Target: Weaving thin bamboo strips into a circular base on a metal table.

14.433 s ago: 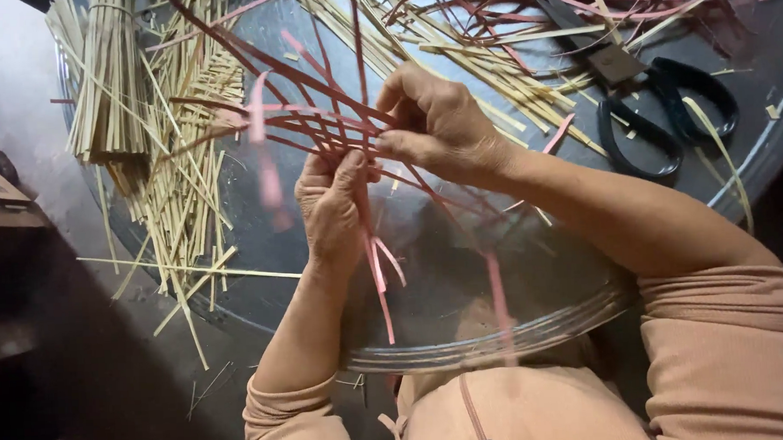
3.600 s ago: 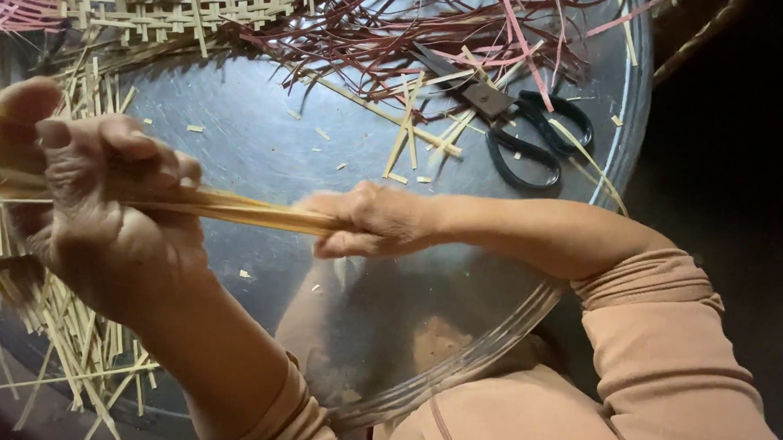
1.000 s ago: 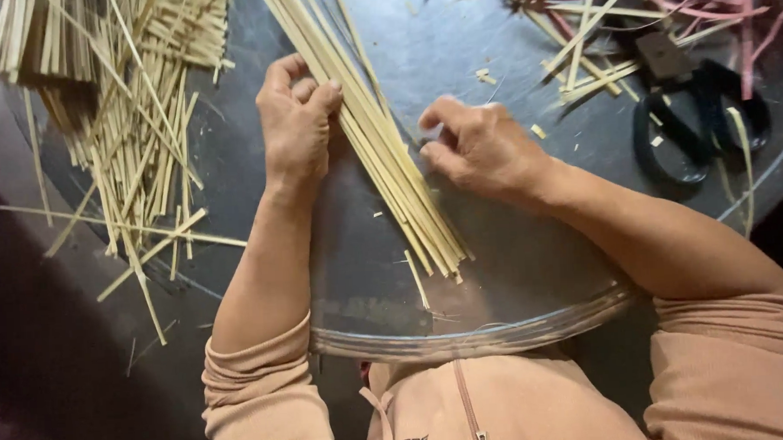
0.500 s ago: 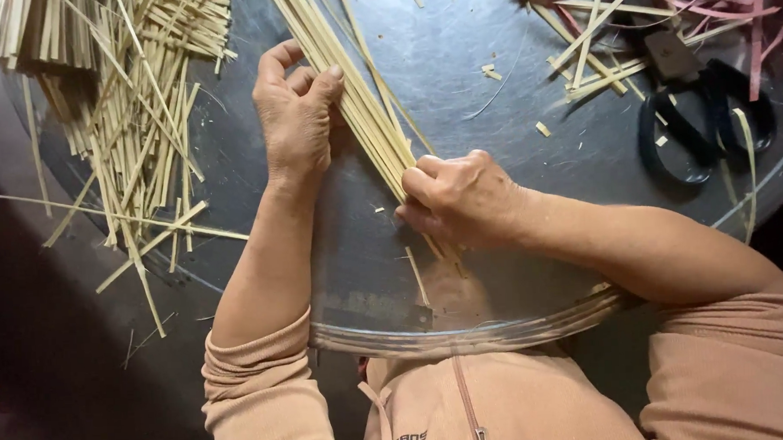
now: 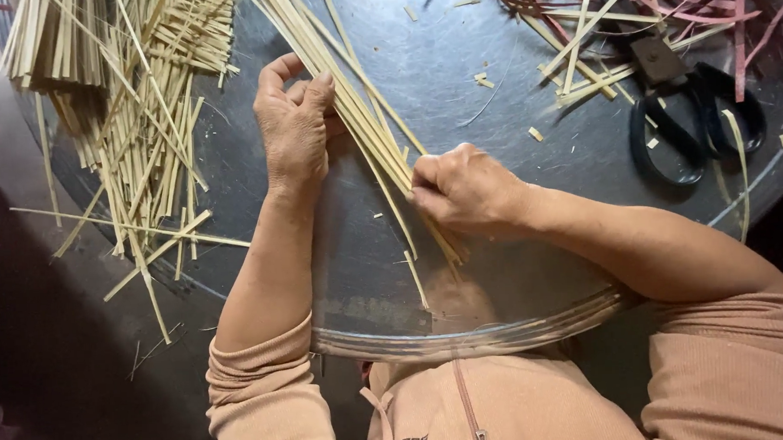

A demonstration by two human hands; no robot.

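A bundle of pale straw strips [image 5: 353, 117] lies diagonally across a round grey metal tray [image 5: 465, 330]. My left hand [image 5: 295, 128] rests on the bundle's left side, its fingers curled over the strips and pressing them down. My right hand [image 5: 460, 192] is closed around the lower part of the same bundle, near its cut ends. The strip ends stick out below my right fist toward the tray's near rim.
A loose heap of more pale strips [image 5: 127, 108] covers the tray's left side and spills over its edge. Black-handled scissors [image 5: 682, 106] lie at the right among dark red strips [image 5: 661, 2] and cut scraps. Small offcuts dot the tray.
My right hand has slid slightly along the bundle and closed tighter on its lower part. My left hand stays pressed on the strips. The view has shifted a little.
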